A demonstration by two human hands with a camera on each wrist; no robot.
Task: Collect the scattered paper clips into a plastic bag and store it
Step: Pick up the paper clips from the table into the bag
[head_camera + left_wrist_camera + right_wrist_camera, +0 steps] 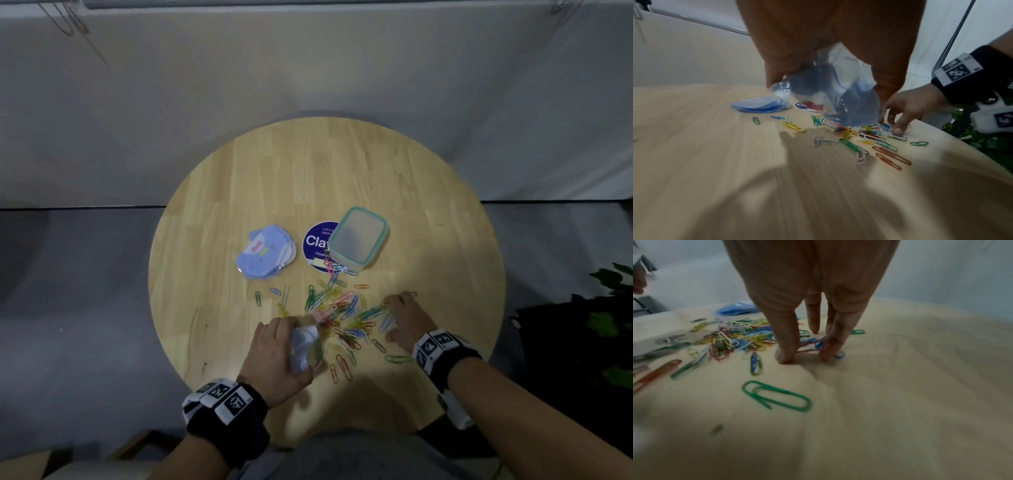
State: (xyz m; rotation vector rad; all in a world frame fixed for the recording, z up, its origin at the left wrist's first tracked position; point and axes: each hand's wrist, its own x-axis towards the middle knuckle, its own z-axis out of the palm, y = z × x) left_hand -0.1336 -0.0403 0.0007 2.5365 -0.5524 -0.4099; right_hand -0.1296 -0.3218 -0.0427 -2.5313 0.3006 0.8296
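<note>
— Where are the paper clips [346,310] right now?

— Spread across the near half of the round wooden counter [428,212], in many colours: green, red, yellow, blue, pink, white. Most lie in a tangled heap between the two hands, and a few strays sit apart, like one green clip [777,395] alone nearer the edge.

— And the plastic bag [303,346]?

— In the left hand [277,356]. The grip is closed around it, fingers and thumb curled about the clear, crumpled film, which hangs down to the edge of the heap. I cannot tell whether any clips are inside it.

— What is the right hand [406,320] doing?

— It stands over the right side of the heap, fingers spread and pointing down, tips touching the counter among the clips. The thumb and fingers bracket a few, but nothing is lifted; the grip is relaxed.

— Anything behind them?

— A lidded clear box with a teal rim [358,238], its contents impossible to make out, rests partly on a dark blue round card [317,245]. To its left lies a stack of pale blue cut-out cards [265,251].
</note>
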